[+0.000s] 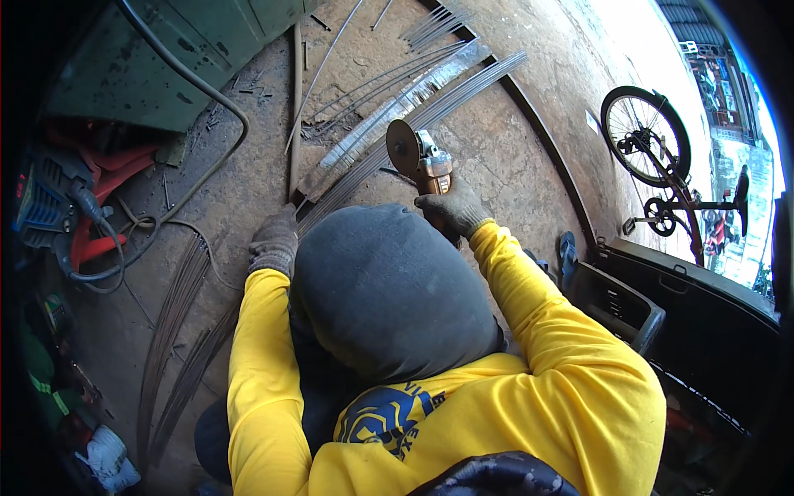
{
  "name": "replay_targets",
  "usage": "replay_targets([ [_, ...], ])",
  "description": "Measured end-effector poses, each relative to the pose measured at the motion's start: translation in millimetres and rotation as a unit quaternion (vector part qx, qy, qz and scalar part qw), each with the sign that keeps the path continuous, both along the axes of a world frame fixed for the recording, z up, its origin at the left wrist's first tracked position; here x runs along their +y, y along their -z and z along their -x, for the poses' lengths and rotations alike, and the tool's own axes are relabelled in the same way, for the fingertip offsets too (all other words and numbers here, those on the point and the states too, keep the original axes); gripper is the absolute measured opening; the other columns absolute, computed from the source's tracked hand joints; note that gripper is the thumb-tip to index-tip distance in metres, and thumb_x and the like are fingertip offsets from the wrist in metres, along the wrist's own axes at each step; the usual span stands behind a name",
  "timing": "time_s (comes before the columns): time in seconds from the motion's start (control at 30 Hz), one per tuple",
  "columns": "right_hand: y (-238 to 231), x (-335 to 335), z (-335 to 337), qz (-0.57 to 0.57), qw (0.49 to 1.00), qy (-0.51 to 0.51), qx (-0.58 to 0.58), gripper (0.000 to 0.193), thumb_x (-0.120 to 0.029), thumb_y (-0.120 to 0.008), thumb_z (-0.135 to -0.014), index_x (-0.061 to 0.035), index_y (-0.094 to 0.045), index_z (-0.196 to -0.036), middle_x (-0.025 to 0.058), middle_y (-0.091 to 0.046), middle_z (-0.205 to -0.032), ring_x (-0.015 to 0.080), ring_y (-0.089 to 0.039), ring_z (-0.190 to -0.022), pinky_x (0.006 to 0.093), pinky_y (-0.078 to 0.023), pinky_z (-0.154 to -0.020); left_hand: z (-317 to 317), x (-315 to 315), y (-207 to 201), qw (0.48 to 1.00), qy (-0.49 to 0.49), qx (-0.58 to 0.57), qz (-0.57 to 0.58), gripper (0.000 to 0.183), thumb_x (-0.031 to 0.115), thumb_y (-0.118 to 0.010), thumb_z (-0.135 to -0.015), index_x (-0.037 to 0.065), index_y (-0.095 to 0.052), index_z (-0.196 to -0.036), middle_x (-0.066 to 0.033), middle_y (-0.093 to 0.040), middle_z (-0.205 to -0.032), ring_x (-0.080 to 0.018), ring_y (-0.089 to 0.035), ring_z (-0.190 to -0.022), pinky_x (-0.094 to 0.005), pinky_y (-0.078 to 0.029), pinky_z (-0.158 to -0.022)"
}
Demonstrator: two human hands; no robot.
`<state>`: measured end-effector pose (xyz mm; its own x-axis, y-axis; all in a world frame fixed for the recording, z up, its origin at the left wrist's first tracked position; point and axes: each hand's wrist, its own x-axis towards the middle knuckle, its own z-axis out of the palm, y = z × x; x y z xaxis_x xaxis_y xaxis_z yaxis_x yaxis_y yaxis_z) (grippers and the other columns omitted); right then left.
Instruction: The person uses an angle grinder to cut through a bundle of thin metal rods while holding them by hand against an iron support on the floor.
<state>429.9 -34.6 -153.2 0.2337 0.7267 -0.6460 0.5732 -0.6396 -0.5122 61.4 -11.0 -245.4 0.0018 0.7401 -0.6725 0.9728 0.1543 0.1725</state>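
Note:
My right hand [456,208], in a grey work glove, is wrapped round the body of an angle grinder [436,169]. Its thin dark cutting disc [404,149] stands over a bundle of long metal rods [463,89]; I cannot tell whether it touches them. No sparks show. My left hand [275,240], gloved as well, is closed on the near end of the metal rods, its fingertips partly hidden. Beneath the rods runs a flat, worn metal piece [376,124]. A rounded dark grey cloth-covered form [393,285] between my yellow sleeves hides the ground there.
More rods [169,331] lie at lower left. A blue and red machine [58,198] with cables stands left, below a green metal panel [165,66]. A dark steel frame bar [542,124] curves past the right side. A bicycle [662,157] and sandals [567,256] are farther right.

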Motion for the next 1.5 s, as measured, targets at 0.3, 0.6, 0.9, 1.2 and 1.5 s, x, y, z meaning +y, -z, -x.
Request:
replay_targets([
  [0.3, 5.9, 0.1, -2.0, -0.02, 1.0, 0.01, -0.001, 0.088, -0.042, -0.089, -0.068, -0.006, -0.054, -0.14, 0.02, -0.069, -0.127, 0.0362, -0.068, -0.116, 0.0442, -0.053, -0.103, 40.0, -35.1, 24.1, 0.998, -0.021, -0.063, 0.004, 0.042, 0.036, -0.049, -0.103, 0.016, -0.065, -0.136, -0.0192, -0.067, -0.136, -0.044, -0.063, -0.125, -0.0504, -0.05, -0.105],
  [0.6, 21.9, -6.7, -14.2, 0.0, 1.0, 0.017, -0.012, 0.091, -0.043, -0.09, -0.067, -0.0046, -0.052, -0.141, 0.0223, -0.068, -0.129, 0.0381, -0.067, -0.119, 0.0452, -0.052, -0.104, 47.1, -28.3, 69.5, 0.996, -0.009, -0.069, -0.047, 0.041, 0.038, -0.042, -0.106, 0.013, -0.069, -0.124, -0.0225, -0.07, -0.124, -0.0466, -0.064, -0.116, -0.0529, -0.052, -0.097],
  [0.9, 16.5, -5.5, -16.5, -0.024, 1.0, 0.009, 0.008, 0.092, -0.044, -0.089, -0.067, -0.0044, -0.052, -0.142, 0.023, -0.068, -0.13, 0.0395, -0.067, -0.12, 0.0456, -0.052, -0.105, 29.6, -15.9, 75.1, 0.997, -0.013, -0.082, -0.003, 0.047, 0.039, -0.045, -0.105, 0.016, -0.061, -0.143, -0.0205, -0.062, -0.142, -0.0437, -0.058, -0.131, -0.0479, -0.049, -0.108],
  [1.2, 16.3, -0.5, -9.6, -0.002, 1.0, -0.001, -0.007, 0.094, -0.045, -0.09, -0.067, -0.0025, -0.052, -0.141, 0.0251, -0.068, -0.129, 0.0401, -0.067, -0.12, 0.0458, -0.052, -0.105, 8.2, -5.5, 14.8, 0.999, 0.004, -0.033, 0.042, 0.052, 0.047, -0.044, -0.105, 0.021, -0.056, -0.148, -0.0207, -0.062, -0.143, -0.0453, -0.059, -0.13, -0.0496, -0.048, -0.108],
  [1.5, 10.3, 1.6, -8.2, -0.02, 0.999, -0.004, 0.026, 0.092, -0.042, -0.09, -0.068, 0.0002, -0.051, -0.14, 0.0255, -0.067, -0.128, 0.0397, -0.067, -0.119, 0.0456, -0.052, -0.103, 11.1, 6.0, 38.1, 0.99, -0.067, -0.025, 0.123, 0.063, 0.059, -0.031, -0.108, 0.016, -0.052, -0.149, -0.022, -0.06, -0.146, -0.0466, -0.054, -0.135, -0.0484, -0.044, -0.112],
])
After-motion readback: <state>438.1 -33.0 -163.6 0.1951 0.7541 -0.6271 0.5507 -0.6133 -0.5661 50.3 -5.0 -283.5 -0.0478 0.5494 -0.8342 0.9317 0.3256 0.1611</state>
